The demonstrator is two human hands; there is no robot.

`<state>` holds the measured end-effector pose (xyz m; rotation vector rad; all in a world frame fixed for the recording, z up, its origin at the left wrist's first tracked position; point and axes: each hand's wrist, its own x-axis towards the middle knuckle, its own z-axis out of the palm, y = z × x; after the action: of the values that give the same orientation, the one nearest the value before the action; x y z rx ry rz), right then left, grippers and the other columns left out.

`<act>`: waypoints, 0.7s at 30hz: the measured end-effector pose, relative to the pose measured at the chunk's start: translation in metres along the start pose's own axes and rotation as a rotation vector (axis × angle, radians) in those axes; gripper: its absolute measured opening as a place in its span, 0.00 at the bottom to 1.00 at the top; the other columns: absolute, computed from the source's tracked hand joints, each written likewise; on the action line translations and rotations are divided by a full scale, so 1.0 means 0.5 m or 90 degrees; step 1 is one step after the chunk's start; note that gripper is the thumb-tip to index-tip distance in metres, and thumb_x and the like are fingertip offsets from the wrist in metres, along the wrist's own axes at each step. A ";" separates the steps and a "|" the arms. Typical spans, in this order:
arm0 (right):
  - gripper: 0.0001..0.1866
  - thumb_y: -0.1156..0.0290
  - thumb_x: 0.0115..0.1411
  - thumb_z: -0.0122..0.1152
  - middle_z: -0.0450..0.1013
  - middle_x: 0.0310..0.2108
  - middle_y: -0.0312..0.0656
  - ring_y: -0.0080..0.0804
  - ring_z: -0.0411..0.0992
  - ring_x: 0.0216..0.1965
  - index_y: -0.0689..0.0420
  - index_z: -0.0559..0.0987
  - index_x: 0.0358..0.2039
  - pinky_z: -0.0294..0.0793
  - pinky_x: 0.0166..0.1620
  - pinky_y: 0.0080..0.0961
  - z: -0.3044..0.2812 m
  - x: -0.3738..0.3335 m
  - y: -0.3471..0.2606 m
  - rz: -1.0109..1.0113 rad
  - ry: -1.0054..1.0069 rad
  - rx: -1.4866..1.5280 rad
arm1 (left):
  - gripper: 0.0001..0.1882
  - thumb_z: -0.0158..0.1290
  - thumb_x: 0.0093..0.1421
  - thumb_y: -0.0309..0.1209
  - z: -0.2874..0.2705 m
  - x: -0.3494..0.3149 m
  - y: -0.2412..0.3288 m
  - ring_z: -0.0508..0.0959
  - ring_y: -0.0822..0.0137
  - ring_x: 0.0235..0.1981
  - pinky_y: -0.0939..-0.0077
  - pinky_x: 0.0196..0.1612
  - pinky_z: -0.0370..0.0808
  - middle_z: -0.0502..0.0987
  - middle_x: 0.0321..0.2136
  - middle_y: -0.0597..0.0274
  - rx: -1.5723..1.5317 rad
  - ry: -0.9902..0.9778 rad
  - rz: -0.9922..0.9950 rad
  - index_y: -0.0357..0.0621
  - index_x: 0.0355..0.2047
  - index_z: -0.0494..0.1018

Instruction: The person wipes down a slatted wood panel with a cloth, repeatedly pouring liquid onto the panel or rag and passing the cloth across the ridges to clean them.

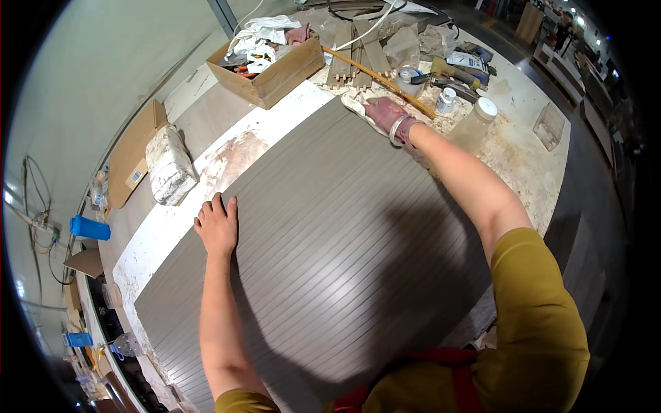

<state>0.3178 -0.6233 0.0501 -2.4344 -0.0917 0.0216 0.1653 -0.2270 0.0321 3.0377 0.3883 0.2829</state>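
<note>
A large grey wood-grain panel (323, 234) with fine dark stripes lies flat across the workbench in front of me. My left hand (217, 224) is bare and rests on the panel's far-left edge, fingers stretched out. At the panel's far-right corner, my right hand (387, 113) wears a dusty pink glove and presses a white cloth (358, 109) against the surface. The glove covers the fingers, and part of the cloth is hidden under the hand. A light-coloured band (398, 131) circles the right wrist.
Beyond the panel stands a cardboard box (275, 77) of rags and tools. A wooden stick (385, 81), a white-lidded jar (476, 122), a small white bottle (446, 100) and a yellow-black power tool (454, 73) crowd the far right. Leftward are a wrapped white block (169, 165) and a blue bottle (89, 228).
</note>
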 end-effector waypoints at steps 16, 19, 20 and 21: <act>0.12 0.63 0.58 0.50 0.74 0.31 0.54 0.53 0.73 0.36 0.58 0.75 0.33 0.70 0.39 0.46 0.034 -0.086 -0.074 -0.439 0.147 -0.227 | 0.29 0.40 0.64 0.54 -0.004 -0.011 -0.026 0.68 0.52 0.54 0.51 0.60 0.55 0.71 0.48 0.49 -0.027 -0.008 -0.032 0.47 0.54 0.68; 0.19 0.58 0.64 0.38 0.72 0.29 0.55 0.54 0.70 0.33 0.59 0.73 0.33 0.68 0.38 0.44 0.037 -0.060 0.024 -0.261 0.065 -0.190 | 0.29 0.41 0.61 0.56 0.026 0.001 -0.006 0.69 0.50 0.52 0.51 0.57 0.59 0.72 0.48 0.48 -0.031 0.082 0.010 0.49 0.54 0.69; 0.14 0.61 0.62 0.44 0.72 0.30 0.54 0.53 0.69 0.32 0.57 0.74 0.35 0.68 0.37 0.43 0.005 -0.077 -0.010 -0.177 0.025 -0.245 | 0.28 0.41 0.61 0.55 0.028 0.006 -0.004 0.70 0.52 0.52 0.52 0.57 0.60 0.73 0.47 0.50 -0.039 0.089 0.018 0.50 0.52 0.69; 0.10 0.65 0.58 0.51 0.72 0.33 0.52 0.53 0.70 0.36 0.56 0.74 0.37 0.69 0.38 0.43 -0.048 -0.075 0.038 -0.293 0.025 -0.316 | 0.25 0.42 0.62 0.53 0.027 0.024 0.024 0.70 0.53 0.52 0.51 0.57 0.60 0.73 0.46 0.52 -0.044 0.114 0.041 0.50 0.50 0.71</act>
<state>0.2826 -0.6560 0.0559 -2.8400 -0.7095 -0.2866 0.1824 -0.2360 0.0221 2.9696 0.2848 0.5638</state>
